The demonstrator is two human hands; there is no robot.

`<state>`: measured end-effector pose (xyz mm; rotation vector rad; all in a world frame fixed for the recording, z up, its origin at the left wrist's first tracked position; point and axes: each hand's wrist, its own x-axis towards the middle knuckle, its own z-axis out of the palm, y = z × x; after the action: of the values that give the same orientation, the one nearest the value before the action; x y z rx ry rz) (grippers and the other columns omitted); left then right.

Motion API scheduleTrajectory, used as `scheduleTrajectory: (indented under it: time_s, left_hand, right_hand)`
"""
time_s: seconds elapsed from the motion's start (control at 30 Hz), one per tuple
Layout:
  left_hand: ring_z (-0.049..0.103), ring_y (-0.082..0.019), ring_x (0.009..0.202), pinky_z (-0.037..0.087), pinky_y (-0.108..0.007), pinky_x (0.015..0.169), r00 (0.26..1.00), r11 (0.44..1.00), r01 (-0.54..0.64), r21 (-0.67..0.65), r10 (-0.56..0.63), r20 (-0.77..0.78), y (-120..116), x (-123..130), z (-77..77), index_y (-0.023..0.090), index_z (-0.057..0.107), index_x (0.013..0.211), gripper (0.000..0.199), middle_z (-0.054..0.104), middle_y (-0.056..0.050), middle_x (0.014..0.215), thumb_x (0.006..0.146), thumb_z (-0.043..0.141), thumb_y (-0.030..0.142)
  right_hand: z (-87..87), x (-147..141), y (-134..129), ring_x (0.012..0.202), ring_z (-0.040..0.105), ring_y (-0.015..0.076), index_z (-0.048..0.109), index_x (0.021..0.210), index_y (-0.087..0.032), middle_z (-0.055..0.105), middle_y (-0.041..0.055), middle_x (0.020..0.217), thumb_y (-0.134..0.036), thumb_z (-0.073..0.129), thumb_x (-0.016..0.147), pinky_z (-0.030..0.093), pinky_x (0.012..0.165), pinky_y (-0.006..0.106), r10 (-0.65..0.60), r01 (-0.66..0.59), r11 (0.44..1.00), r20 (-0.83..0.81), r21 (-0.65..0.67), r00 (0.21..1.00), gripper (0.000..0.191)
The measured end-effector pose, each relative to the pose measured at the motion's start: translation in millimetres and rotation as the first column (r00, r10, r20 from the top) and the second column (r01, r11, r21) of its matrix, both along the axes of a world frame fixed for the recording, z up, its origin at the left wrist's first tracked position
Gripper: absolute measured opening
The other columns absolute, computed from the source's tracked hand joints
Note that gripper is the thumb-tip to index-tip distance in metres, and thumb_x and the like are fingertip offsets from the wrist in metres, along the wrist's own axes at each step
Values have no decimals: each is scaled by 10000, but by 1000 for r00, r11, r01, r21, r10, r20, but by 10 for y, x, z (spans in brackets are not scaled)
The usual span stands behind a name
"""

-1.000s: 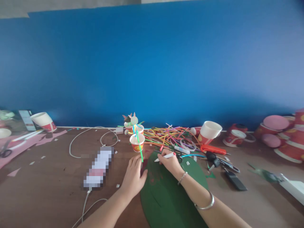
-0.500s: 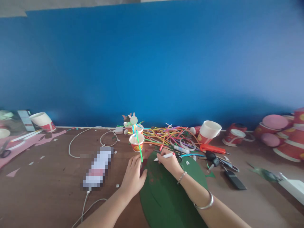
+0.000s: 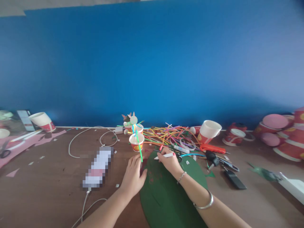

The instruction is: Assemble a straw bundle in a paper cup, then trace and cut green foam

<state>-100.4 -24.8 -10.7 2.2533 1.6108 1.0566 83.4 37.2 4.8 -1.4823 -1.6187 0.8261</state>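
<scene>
— Start where?
— With the table point(image 3: 47, 196), then the mat point(image 3: 163, 199) on top. Next see the left hand point(image 3: 134, 174) by its edge, with fingers together and thumb apart (cannot tell if holding anything).
— And the right hand point(image 3: 170, 162)?
— Pinching the marker point(image 3: 168, 155) over the mat. Seemingly at drawing or writing; calls next for a light, steady pinch.

Marker's point(image 3: 169, 155) white with a red end, kinda slanted, tip pointing left over the green mat point(image 3: 166, 198), which lies flat with reddish smudges.
</scene>
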Motion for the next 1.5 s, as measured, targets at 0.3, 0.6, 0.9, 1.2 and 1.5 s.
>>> scheduleTrajectory:
  time_s: [0.3, 0.6, 0.9, 1.2, 1.5]
  left_hand:
    - [484, -276, 1122, 438, -486, 930, 1000, 1000, -5, -6, 5, -15, 1, 0, 5, 204, 470, 1188, 428, 537, -111, 1166, 771, 525, 124]
    - [481, -270, 1125, 433, -479, 936, 1000, 1000, -8, -3, 8, -24, -2, -3, 4, 198, 474, 1184, 423, 537, -110, 1175, 771, 529, 125]
    - [486, -269, 1121, 443, -477, 929, 1000, 1000, -10, 5, 10, -21, 0, -3, -8, 205, 471, 1185, 430, 538, -105, 1171, 767, 533, 125]
    - [486, -277, 1123, 441, -489, 927, 1000, 1000, -5, 11, 5, -21, 5, -8, -18, 213, 470, 1184, 432, 540, -104, 1161, 765, 535, 128]
    - [481, -276, 1121, 438, -487, 930, 1000, 1000, -8, -2, 8, -24, 4, -6, -16, 206, 469, 1185, 428, 539, -106, 1164, 769, 532, 127]
  right_hand:
    - [-1, -12, 0, 504, 462, 135, 383, 492, -222, 490, -27, 477, -259, 485, 672, 346, 492, 236, -51, 50, 998, 23, 40, 998, 210]
    - [-31, -13, 16, 487, 406, 122, 338, 482, -223, 410, -42, 460, -221, 466, 630, 312, 465, 226, -67, 66, 994, -2, 88, 998, 196]
    - [-85, -2, 39, 470, 362, 107, 306, 486, -220, 375, -54, 452, -226, 463, 597, 271, 449, 221, -43, 47, 995, -48, 84, 998, 193]
    - [-18, -18, 2, 431, 397, 104, 350, 483, -218, 446, -46, 416, -233, 480, 622, 302, 443, 216, -11, 9, 1000, -54, -23, 998, 190]
    - [35, -32, -26, 440, 454, 111, 409, 490, -209, 540, -22, 446, -269, 510, 668, 316, 440, 210, 14, -16, 998, -37, -55, 999, 214]
